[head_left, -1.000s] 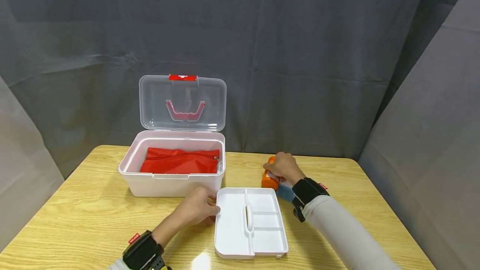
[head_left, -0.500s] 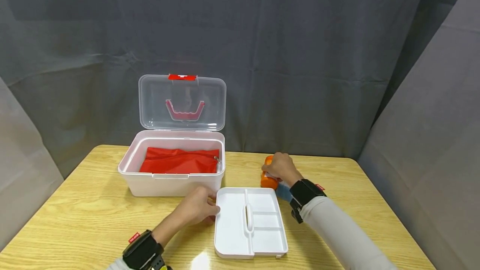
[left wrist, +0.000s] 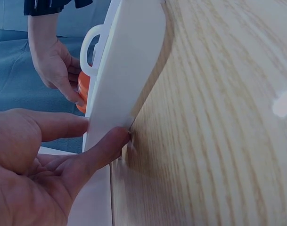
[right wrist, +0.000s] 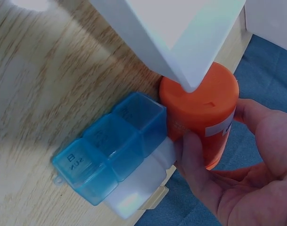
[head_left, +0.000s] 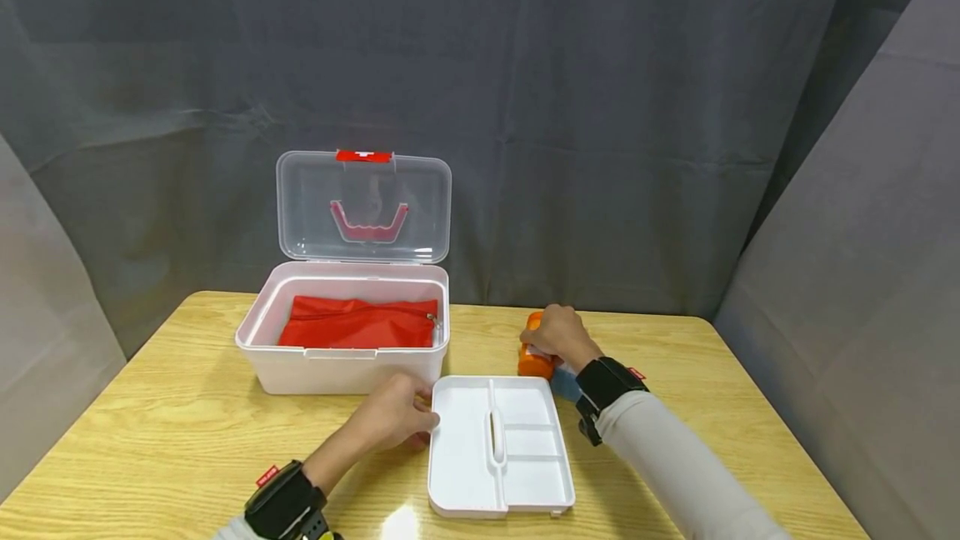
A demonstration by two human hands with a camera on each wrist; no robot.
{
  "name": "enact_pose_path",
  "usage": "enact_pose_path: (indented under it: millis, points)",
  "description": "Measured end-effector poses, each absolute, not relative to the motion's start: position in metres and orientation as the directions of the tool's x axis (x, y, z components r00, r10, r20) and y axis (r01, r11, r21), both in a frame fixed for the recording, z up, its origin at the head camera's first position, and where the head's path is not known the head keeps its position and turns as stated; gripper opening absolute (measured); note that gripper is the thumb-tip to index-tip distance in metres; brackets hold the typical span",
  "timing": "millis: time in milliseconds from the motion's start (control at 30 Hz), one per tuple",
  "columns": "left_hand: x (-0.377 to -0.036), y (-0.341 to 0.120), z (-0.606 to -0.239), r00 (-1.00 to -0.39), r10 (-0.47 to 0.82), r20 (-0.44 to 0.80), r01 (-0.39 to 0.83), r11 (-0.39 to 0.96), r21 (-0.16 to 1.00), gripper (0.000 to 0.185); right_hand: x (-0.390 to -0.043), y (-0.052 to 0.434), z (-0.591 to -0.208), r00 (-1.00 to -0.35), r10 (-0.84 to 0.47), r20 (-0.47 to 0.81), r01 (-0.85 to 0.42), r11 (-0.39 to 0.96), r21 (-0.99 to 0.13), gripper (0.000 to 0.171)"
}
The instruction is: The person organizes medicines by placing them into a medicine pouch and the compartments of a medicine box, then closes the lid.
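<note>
In the head view my left hand (head_left: 395, 412) pinches the left edge of a white divided tray (head_left: 459, 461) with a central handle. The left wrist view shows one finger (left wrist: 70, 126) at the tray's rim and another at its lower edge, close to the tabletop. My right hand (head_left: 564, 337) grips an orange pill bottle (head_left: 534, 363) behind the tray's far right corner. A white label shows on the bottle in the right wrist view, and the tray's corner overlaps it. Beside it is a blue pill organizer (right wrist: 110, 146) marked SUN, with white parts (right wrist: 138, 188) along one side.
A white box (head_left: 341, 373) stands left of the tray, its clear lid (head_left: 315, 207) raised and showing a red handle. Inside lies a red zippered pouch (head_left: 356, 323). Grey cloth (head_left: 615, 148) hangs behind the wooden table (head_left: 180, 415).
My right hand has shifted slightly left with the orange pill bottle. The left hand and the tray have stayed in place.
</note>
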State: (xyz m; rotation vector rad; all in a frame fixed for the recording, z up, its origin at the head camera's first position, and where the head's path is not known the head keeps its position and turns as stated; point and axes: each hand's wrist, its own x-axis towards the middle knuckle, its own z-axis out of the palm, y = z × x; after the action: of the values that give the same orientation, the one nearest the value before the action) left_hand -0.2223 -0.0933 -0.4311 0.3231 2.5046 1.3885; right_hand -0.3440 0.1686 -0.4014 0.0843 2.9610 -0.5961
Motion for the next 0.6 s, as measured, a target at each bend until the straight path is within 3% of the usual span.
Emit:
enact_pose_path:
  millis: [600]
  points:
    - [-0.2216,-0.0951,-0.4319,-0.942,0.315,-0.117,0.06,0.5,0.864,0.02,-0.3456,0.1654,-0.4039,-0.99,0.077,-0.122,0.121,0.905,-0.407,0.039]
